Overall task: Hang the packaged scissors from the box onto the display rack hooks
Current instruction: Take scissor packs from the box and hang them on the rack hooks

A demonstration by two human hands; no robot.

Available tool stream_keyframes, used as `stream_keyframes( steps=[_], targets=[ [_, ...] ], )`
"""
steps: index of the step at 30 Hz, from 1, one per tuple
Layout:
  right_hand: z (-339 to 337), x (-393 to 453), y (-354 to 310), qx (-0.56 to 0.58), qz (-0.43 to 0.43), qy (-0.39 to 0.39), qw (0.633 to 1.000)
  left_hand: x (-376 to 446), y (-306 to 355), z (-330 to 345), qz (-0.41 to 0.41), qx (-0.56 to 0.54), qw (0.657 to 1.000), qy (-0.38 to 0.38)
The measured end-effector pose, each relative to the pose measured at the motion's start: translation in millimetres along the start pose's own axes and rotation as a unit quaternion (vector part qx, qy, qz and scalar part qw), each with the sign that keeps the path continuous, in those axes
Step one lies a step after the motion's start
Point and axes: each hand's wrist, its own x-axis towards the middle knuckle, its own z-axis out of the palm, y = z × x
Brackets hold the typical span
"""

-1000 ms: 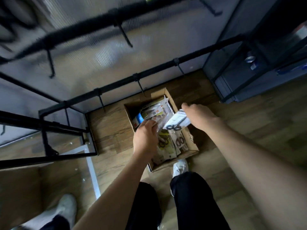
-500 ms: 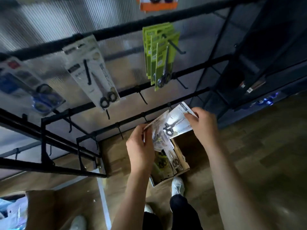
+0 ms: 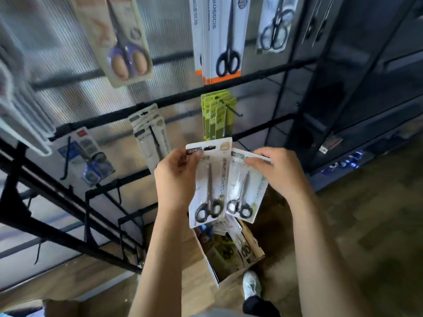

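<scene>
My left hand (image 3: 177, 177) pinches the top left of a white card pack of black-handled scissors (image 3: 209, 181), held upright in front of the display rack (image 3: 146, 106). My right hand (image 3: 277, 171) grips the top of a smaller white scissors pack (image 3: 246, 188) just right of the first; their edges overlap. Below them on the floor stands the open cardboard box (image 3: 256, 248) with several more packs inside. A bare black hook (image 3: 233, 109) juts out above the green packs (image 3: 217, 115).
Other scissors packs hang on the rack: white-orange ones (image 3: 219, 37) at top centre, a beige one (image 3: 119, 35) top left, white ones (image 3: 151, 133) and a blue one (image 3: 91, 156) lower left. A dark shelf unit (image 3: 357, 88) stands right. My shoe (image 3: 251, 284) is beside the box.
Both hands have risen from the box to rack height, each with a pack; the two packs are now spread side by side. The view has tilted up onto the rack.
</scene>
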Motion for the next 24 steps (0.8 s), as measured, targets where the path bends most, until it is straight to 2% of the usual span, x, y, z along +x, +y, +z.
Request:
stream_keyframes(
  steps=[6,14,20,24],
  targets=[
    [-10,5,-20,0.004,-0.023,-0.034,0.999,4,8,-12,0.028,0.032,0.999,-0.022],
    [4,28,-19,-0.014,-0.056,-0.098,0.993,14,-10,-13,0.000,0.132,0.988,-0.083],
    [18,60,-14,-0.038,-0.064,-0.155,0.985,25,-14,-20,-0.042,0.161,0.985,-0.052],
    [31,77,-18,-0.048,-0.076,-0.202,0.975,27,-25,-35,-0.100,0.167,0.981,-0.023]
  ],
)
